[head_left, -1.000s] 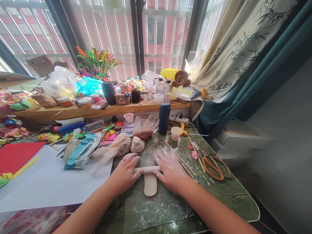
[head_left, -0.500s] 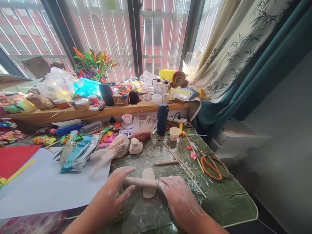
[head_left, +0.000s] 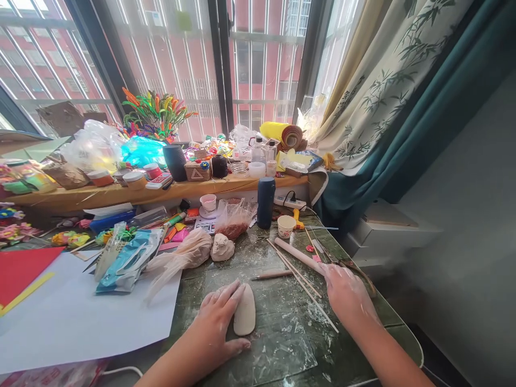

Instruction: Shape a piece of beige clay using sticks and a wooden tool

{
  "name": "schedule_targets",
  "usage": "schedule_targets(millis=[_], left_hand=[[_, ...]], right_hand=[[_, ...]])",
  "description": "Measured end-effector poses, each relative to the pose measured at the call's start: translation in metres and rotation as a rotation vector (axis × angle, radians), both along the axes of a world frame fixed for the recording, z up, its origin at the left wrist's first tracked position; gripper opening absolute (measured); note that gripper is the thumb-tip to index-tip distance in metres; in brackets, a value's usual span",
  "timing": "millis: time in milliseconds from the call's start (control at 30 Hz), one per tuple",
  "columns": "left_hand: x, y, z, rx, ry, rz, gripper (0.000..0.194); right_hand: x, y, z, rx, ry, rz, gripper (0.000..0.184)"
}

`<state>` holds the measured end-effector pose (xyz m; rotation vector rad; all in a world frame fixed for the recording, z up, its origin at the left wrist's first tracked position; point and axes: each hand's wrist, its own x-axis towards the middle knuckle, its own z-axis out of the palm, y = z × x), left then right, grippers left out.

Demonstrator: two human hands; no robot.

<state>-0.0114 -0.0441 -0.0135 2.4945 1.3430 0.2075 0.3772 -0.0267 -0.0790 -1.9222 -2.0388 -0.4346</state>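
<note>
A flat, rounded slab of pale clay [head_left: 245, 312] lies on a clear sheet [head_left: 278, 333] over the green tabletop. My left hand [head_left: 221, 312] is beside it with fingers stretched out and thumb apart, the fingertips at the slab's upper left edge. Over at the right, my right hand [head_left: 349, 293] grips one end of a pale rolling pin [head_left: 300, 256], which points away to the upper left above some thin sticks [head_left: 302, 279]. A pointed wooden tool [head_left: 272, 274] rests just beyond the slab. Farther back sits a lump of clay [head_left: 222, 248].
Scissors, partly hidden by my right hand, lie at the right. A paper cup [head_left: 286, 226] and a dark blue cylinder [head_left: 266, 202] stand at the back. To the left are a plastic bag [head_left: 189, 252], a blue packet [head_left: 129, 263] and white paper [head_left: 92, 322].
The rolling pin has left the slab and gone to the right in my right hand. My left hand has let go of the pin and come to the slab's edge.
</note>
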Motion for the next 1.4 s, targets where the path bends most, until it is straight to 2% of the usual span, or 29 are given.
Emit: schedule_targets(millis=[67,100,200,233,333,467,533,600,667,733,800,933,1033,1267,1400], left_hand=[[0.003,0.001,0.004,0.061,0.006,-0.013,0.096],[0.004,0.001,0.008,0.096,0.007,-0.063,0.083],[0.008,-0.002,0.020,0.181,-0.003,-0.328,0.034],[0.009,-0.004,0.022,0.200,-0.010,-0.401,0.027],[0.011,-0.009,0.023,0.235,-0.025,-0.484,0.028],[0.010,-0.009,0.013,0.211,-0.046,-0.454,0.029],[0.009,-0.006,0.007,0.197,-0.052,-0.342,0.033],[0.008,0.000,0.002,0.182,-0.041,-0.169,0.058],[0.007,0.006,0.000,0.147,-0.011,-0.039,0.087],[0.007,0.011,0.000,0.127,0.020,-0.020,0.094],[0.007,0.014,0.003,0.159,0.042,-0.118,0.083],[0.009,0.013,0.012,0.298,0.058,-0.431,0.037],[0.013,0.009,0.018,0.360,0.046,-0.555,0.026],[0.018,0.009,0.021,0.567,-0.025,-0.587,0.018],[0.012,0.019,0.023,0.570,-0.011,-0.491,0.027]], right_hand=[[-0.003,-0.001,-0.002,0.011,0.006,-0.016,0.033],[-0.005,-0.002,-0.002,0.021,0.014,-0.023,0.033],[-0.010,-0.006,0.005,0.067,0.055,-0.023,0.035],[-0.013,-0.007,0.008,0.085,0.075,-0.013,0.035],[-0.026,-0.015,0.018,0.104,0.142,0.065,0.037],[-0.065,-0.034,0.028,0.039,0.236,0.270,0.043],[-0.091,-0.044,0.032,-0.044,0.278,0.399,0.045],[-0.115,-0.051,0.036,-0.165,0.318,0.499,0.046],[-0.132,-0.052,0.041,-0.302,0.344,0.522,0.058],[-0.142,-0.049,0.045,-0.434,0.356,0.504,0.074],[-0.146,-0.046,0.046,-0.515,0.357,0.500,0.082],[-0.145,-0.043,0.043,-0.529,0.347,0.509,0.081],[-0.145,-0.045,0.041,-0.522,0.348,0.502,0.081],[-0.142,-0.043,0.045,-0.588,0.409,0.510,0.074],[-0.140,-0.042,0.052,-0.648,0.438,0.507,0.076]])
